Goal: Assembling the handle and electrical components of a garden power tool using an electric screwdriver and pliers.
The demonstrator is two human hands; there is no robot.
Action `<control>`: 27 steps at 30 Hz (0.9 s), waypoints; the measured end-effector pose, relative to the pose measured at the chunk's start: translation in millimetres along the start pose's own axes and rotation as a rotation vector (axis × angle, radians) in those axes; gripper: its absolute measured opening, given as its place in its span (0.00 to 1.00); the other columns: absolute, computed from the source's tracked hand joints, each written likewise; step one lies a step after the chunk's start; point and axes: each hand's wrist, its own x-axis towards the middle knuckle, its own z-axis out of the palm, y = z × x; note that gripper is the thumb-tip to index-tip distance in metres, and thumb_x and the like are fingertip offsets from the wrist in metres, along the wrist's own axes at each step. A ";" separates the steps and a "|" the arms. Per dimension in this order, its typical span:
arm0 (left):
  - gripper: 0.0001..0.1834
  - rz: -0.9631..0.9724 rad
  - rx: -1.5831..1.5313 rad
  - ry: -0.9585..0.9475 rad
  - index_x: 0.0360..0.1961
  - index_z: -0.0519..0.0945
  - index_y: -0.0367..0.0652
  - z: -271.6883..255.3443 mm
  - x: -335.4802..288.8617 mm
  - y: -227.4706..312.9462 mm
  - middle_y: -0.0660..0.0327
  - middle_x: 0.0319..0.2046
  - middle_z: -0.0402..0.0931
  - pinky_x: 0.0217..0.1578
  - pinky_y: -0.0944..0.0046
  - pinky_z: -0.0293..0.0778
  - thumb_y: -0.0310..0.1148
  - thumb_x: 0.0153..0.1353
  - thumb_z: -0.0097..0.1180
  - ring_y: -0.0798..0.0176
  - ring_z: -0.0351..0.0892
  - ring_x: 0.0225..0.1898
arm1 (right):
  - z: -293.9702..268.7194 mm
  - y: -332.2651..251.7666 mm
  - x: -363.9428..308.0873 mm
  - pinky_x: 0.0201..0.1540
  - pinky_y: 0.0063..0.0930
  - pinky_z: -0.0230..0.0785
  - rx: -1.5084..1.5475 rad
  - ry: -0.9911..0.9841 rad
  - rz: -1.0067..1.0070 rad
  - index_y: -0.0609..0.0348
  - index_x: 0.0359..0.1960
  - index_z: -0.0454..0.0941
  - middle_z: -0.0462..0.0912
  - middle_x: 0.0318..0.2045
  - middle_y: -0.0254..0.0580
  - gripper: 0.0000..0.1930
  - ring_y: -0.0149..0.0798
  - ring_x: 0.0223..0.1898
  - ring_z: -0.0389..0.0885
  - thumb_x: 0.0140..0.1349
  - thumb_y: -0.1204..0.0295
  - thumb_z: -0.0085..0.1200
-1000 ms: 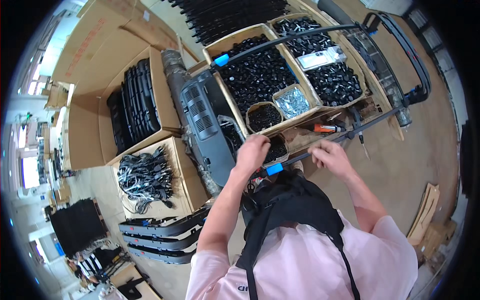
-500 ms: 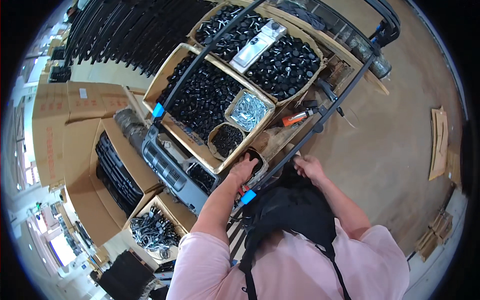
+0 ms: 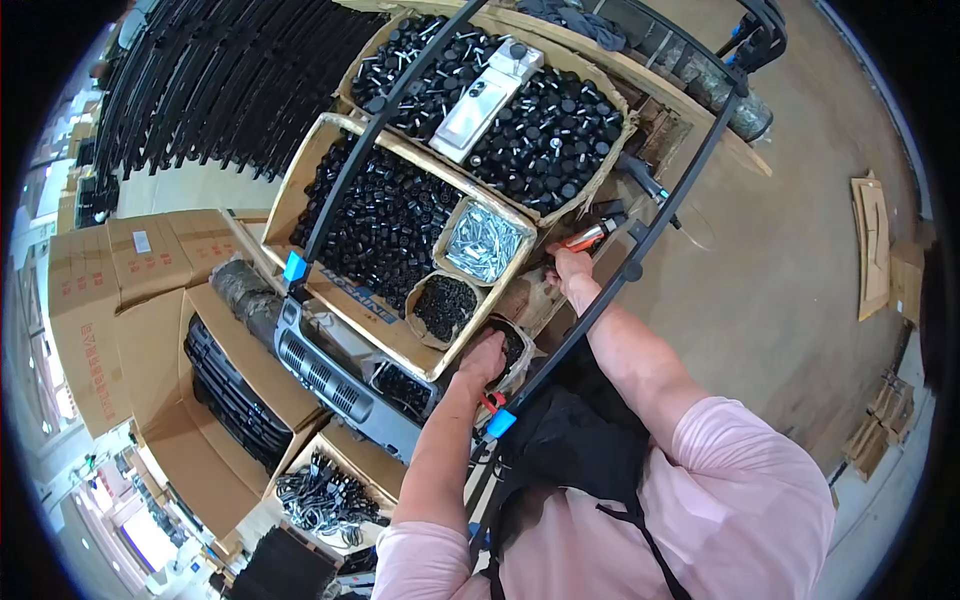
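Note:
My left hand [image 3: 484, 358] reaches into a small plastic-lined container [image 3: 522, 368] of small dark pieces beside the large carton. Its fingertips are hidden in there, so I cannot tell what they hold. Farther right, my right hand [image 3: 571, 272] is curled at the handle end of an orange-and-grey hand tool [image 3: 588, 238], which lies on the wooden surface. A second, dark power driver [image 3: 640, 177] lies just beyond it. The black tube frame [image 3: 632, 270] passes under my right forearm.
A carton [image 3: 300, 200] holds black plastic caps, a tub of silvery screws [image 3: 484, 243] and a tub of tiny black parts [image 3: 444, 308]. Behind it, a carton of black-headed bolts [image 3: 560, 140] carries a metal block [image 3: 487, 100]. Leftward stand a grey machine housing [image 3: 335, 375] and open cardboard boxes [image 3: 180, 420].
My right hand has moved from near my body up and forward to the orange-and-grey tool. My left hand stays at the small container. The whole view has shifted slightly.

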 end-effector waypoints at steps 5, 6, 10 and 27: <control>0.11 -0.159 -0.268 -0.109 0.43 0.81 0.41 -31.6 8.1 32.0 0.46 0.52 0.81 0.57 0.48 0.75 0.33 0.65 0.52 0.38 0.79 0.58 | -39.0 10.2 9.2 0.18 0.29 0.65 0.260 -0.305 -0.021 0.52 0.33 0.75 0.76 0.24 0.33 0.12 0.34 0.22 0.76 0.59 0.67 0.68; 0.13 -0.198 -0.310 -0.165 0.47 0.82 0.42 -38.8 6.7 39.2 0.45 0.53 0.81 0.58 0.48 0.74 0.35 0.67 0.51 0.39 0.78 0.59 | -54.2 10.3 12.3 0.18 0.28 0.62 0.331 -0.476 0.046 0.50 0.32 0.73 0.75 0.24 0.32 0.11 0.33 0.21 0.75 0.60 0.66 0.67; 0.18 0.052 -0.199 -0.068 0.53 0.82 0.43 12.5 10.7 -43.0 0.42 0.53 0.81 0.60 0.50 0.73 0.40 0.72 0.47 0.40 0.79 0.59 | -68.1 -12.6 -26.6 0.26 0.24 0.67 0.466 -0.798 0.165 0.46 0.52 0.77 0.80 0.32 0.32 0.16 0.33 0.29 0.80 0.63 0.67 0.64; 0.13 -0.072 -1.489 -0.254 0.38 0.78 0.44 -87.4 -87.5 36.4 0.68 0.27 0.70 0.25 0.70 0.63 0.40 0.78 0.51 0.72 0.68 0.27 | -195.5 50.9 -132.9 0.57 0.49 0.79 0.272 -0.916 0.051 0.48 0.71 0.65 0.78 0.59 0.37 0.27 0.44 0.60 0.81 0.72 0.69 0.55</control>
